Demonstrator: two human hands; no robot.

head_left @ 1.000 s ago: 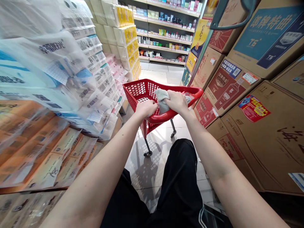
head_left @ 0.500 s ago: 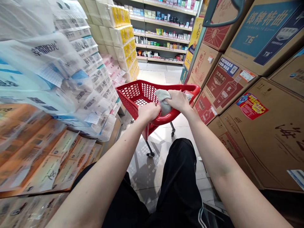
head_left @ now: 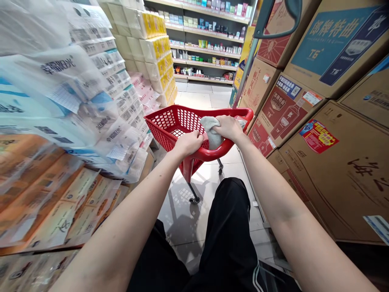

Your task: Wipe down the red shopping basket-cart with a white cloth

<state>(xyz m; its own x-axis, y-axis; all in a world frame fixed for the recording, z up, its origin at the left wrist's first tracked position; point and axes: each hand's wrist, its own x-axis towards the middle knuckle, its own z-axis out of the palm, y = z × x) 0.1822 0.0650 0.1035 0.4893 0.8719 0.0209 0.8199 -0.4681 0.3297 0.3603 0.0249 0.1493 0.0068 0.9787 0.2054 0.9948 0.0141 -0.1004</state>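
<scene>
A red plastic shopping cart (head_left: 165,129) with a perforated basket and a looped handle stands in front of me on wheels. My left hand (head_left: 190,142) is closed over the left side of the handle. In my right hand (head_left: 228,127) is a light grey cloth (head_left: 215,140), bunched under the fingers and pressed on the handle's right part. A fold of the cloth sticks up left of that hand, and some shows at its right. The fingertips of the right hand are partly hidden by the cloth.
Plastic-wrapped tissue packs (head_left: 100,101) are stacked along the left. Large cardboard cartons (head_left: 322,162) rise close on the right, with a dark grey handle (head_left: 296,20) above. Shelves of small goods (head_left: 209,50) stand at the far end. Pale floor tiles (head_left: 203,97) lie between.
The cart's basket has swung slightly left and its handle has shifted a little. Both hands keep their places, the right one with the cloth.
</scene>
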